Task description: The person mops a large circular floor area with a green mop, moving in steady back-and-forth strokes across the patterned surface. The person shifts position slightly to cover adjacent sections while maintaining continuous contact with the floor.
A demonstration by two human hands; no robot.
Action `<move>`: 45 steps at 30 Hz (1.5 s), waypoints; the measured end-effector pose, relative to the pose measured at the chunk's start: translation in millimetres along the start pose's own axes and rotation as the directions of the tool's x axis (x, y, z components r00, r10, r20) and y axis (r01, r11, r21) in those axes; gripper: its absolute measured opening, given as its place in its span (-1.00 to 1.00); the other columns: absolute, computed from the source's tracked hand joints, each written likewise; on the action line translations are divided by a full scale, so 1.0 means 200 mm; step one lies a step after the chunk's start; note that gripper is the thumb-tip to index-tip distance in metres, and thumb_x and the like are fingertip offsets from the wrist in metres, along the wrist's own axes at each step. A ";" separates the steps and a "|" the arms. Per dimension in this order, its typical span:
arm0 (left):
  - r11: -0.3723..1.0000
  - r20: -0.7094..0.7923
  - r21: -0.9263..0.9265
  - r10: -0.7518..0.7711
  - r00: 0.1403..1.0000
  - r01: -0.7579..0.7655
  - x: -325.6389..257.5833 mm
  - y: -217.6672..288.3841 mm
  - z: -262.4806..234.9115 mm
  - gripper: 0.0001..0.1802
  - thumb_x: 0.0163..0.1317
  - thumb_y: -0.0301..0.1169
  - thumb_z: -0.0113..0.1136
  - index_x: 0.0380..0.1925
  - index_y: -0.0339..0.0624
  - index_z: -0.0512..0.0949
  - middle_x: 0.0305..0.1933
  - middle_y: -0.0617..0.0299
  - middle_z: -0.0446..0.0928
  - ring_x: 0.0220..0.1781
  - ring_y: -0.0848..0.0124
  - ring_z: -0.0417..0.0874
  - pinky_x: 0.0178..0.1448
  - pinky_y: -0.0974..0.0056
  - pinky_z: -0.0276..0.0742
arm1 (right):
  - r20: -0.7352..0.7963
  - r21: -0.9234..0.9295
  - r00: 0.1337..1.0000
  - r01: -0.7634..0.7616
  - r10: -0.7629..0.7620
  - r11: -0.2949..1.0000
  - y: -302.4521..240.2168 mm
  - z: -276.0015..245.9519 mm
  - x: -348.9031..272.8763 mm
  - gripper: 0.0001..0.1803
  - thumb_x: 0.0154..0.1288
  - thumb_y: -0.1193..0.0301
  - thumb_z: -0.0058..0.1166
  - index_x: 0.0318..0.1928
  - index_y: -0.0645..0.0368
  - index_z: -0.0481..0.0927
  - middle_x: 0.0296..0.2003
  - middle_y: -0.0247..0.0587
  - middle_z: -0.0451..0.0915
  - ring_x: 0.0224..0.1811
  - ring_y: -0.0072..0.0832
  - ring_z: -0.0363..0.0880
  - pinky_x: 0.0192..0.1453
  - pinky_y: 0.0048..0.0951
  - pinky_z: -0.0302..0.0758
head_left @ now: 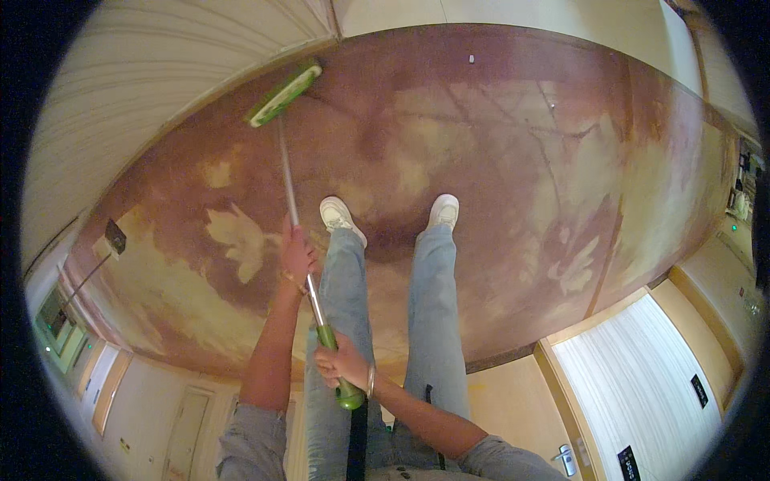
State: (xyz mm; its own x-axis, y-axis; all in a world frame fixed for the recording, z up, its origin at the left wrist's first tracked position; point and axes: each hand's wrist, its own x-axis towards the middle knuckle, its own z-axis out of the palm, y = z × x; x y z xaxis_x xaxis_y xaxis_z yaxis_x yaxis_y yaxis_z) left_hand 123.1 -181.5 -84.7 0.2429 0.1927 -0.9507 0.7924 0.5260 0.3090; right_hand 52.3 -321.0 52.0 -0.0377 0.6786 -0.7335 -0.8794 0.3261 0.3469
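Both my hands grip a mop with a silver pole (287, 172), a green handle end (327, 337) and a long, narrow green and whitish head (285, 96). My left hand (298, 252) is closed around the middle of the metal pole. Lower down, my right hand (343, 362) wraps around the green grip, close to my body. The mop head lies at an angle on the floor at the far left, near the base of the wall. The pole slants up and left from my right hand, passing left of my shoes.
Reddish-brown and cream patterned flooring (497, 168) spreads around my white shoes (443, 211). A pale wall (192, 64) borders it at the far left. A small white object (472, 58) lies far ahead. A dark square piece on a thin rod (116, 236) is at left; a door handle (565, 459) is at lower right.
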 end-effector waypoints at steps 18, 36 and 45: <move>0.999 0.092 0.031 0.036 0.995 -0.039 0.11 -0.02 0.09 -0.53 0.25 -0.14 -0.22 0.15 0.58 0.01 -0.75 0.35 0.14 -0.80 0.47 0.21 -0.84 0.42 0.06 | -0.012 -0.032 1.000 0.004 -0.004 0.999 -0.09 0.00 -0.02 -0.84 0.21 0.44 -0.09 -0.33 0.00 0.18 -0.70 -0.46 0.15 -0.78 -0.66 0.15 -0.80 -0.58 0.11; 0.991 0.100 -0.067 0.119 0.988 -0.112 -0.17 -0.30 -0.04 -0.53 0.26 -0.29 -0.20 0.18 0.34 0.05 -0.72 0.38 0.14 -0.81 0.58 0.16 -0.84 0.47 0.14 | -0.054 0.039 0.997 -0.054 0.057 0.998 0.16 0.00 -0.28 -0.80 0.17 0.50 -0.06 -0.32 0.04 0.19 -0.70 -0.43 0.16 -0.79 -0.64 0.12 -0.80 -0.55 0.11; 0.949 0.084 -0.174 -0.252 0.964 0.263 0.03 -0.01 0.11 -0.55 0.27 -0.19 -0.16 0.17 0.29 0.09 -0.70 0.37 0.16 -0.82 0.57 0.14 -0.83 0.46 0.04 | 0.028 0.349 0.996 -0.086 0.082 0.933 -0.01 0.04 -0.10 -0.82 0.17 0.47 -0.04 -0.34 0.03 0.21 -0.69 -0.44 0.18 -0.78 -0.65 0.16 -0.80 -0.57 0.13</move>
State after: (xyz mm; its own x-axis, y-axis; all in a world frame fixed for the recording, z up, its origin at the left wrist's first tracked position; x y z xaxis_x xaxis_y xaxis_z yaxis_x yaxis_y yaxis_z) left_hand 134.6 -200.0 -92.4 0.0811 -0.0163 -0.9966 0.7184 0.6940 0.0471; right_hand 57.7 -330.1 70.7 -0.0961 0.7211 -0.6861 -0.6519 0.4752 0.5909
